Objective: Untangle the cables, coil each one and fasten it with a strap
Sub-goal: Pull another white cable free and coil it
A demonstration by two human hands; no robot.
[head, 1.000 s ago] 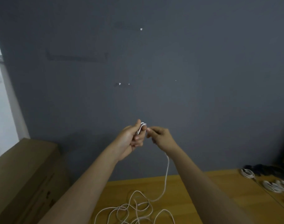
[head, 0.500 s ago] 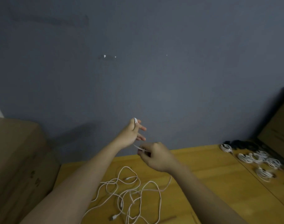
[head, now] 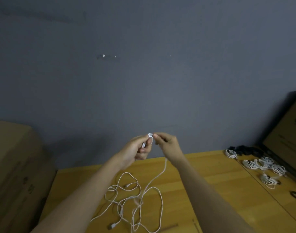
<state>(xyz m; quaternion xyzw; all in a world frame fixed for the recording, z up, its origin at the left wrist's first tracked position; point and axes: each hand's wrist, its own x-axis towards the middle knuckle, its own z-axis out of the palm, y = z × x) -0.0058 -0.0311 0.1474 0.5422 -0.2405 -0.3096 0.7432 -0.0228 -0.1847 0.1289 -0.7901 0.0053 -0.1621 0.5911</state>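
Fingers of the left hand (head: 135,148) curl round small white cable (head: 148,140) loops; right hand (head: 167,145) pinches the strand.

Person, head-camera view: two forearms and hands in frame, entering from the lower edge. Left hand (head: 135,148) and right hand (head: 169,145) bare, no gloves. Both forearms uncovered to the frame's edge; no sleeve, cuff, watch, ring or band shows. Fingernails short and plain so far as the blur allows

Matt wooden table (head: 211,190), smooth white cable (head: 150,197), probably plastic-sheathed, matt cardboard box (head: 14,165).
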